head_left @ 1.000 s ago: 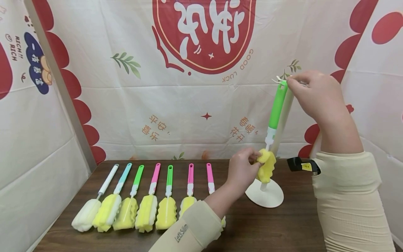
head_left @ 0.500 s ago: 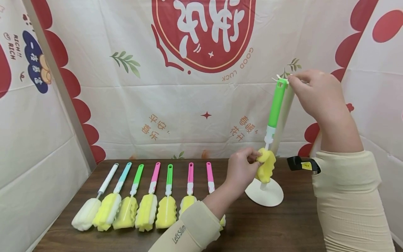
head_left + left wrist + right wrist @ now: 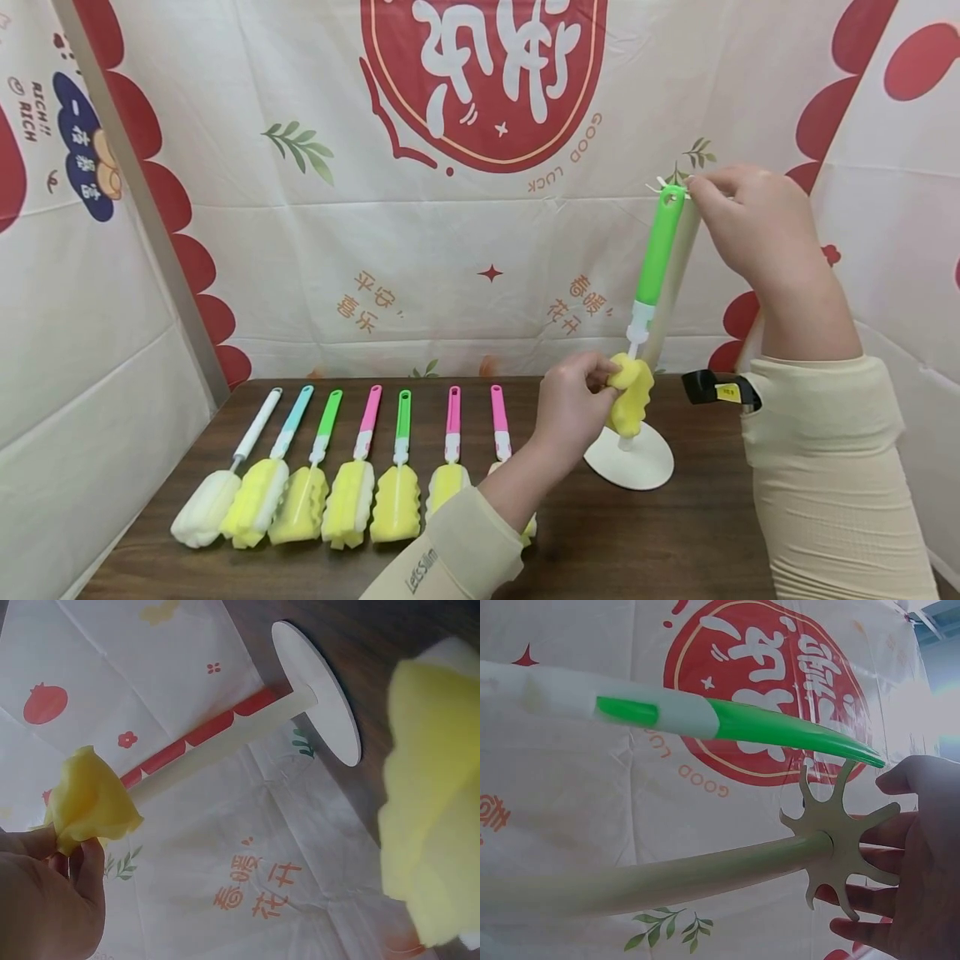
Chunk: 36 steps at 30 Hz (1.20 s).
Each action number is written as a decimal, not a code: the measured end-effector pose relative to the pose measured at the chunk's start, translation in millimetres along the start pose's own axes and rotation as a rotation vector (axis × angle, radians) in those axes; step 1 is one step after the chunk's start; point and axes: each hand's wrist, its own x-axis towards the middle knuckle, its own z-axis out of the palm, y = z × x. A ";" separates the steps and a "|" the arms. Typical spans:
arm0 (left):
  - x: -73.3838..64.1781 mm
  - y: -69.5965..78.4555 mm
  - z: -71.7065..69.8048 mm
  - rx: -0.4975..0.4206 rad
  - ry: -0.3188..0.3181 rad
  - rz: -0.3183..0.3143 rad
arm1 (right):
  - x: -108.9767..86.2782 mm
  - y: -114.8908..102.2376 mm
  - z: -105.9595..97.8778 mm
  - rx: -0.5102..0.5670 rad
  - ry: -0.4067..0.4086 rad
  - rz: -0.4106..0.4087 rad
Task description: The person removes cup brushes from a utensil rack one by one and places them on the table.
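A sponge bottle brush with a green handle [image 3: 658,254] hangs tilted beside a cream hook stand [image 3: 645,467]. My left hand [image 3: 573,406] pinches the edge of its yellow sponge head [image 3: 634,402]; the left wrist view shows the sponge [image 3: 94,802] between thumb and fingers. At the stand's top, my right hand [image 3: 765,221] grips the hook wheel [image 3: 836,817]. Its fingers lie behind the prongs, and its thumb is close by the handle's tip. In the right wrist view the green handle [image 3: 780,729] reaches right up to one prong.
Several more sponge brushes lie in a row on the dark wooden table [image 3: 585,550], among them a white one [image 3: 208,508] at the far left. My left forearm partly covers the rightmost pink-handled brush [image 3: 500,421]. A printed cloth [image 3: 450,250] hangs behind.
The green-handled brush has shifted slightly left, and its handle's tip sits a little higher against the hooks. Both hands keep nearly the same places.
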 end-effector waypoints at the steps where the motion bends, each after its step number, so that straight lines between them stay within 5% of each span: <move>1: -1.1 -0.1 -0.7 0.007 0.003 0.003 | -0.2 -0.1 0.0 0.003 -0.002 0.002; 24: -22.1 11.5 -24.4 0.224 -0.044 -0.063 | -1.3 0.0 -1.1 0.031 0.006 0.021; 36: -27.9 2.6 -26.0 0.224 -0.085 -0.138 | -1.7 -1.2 -0.5 0.032 -0.001 0.023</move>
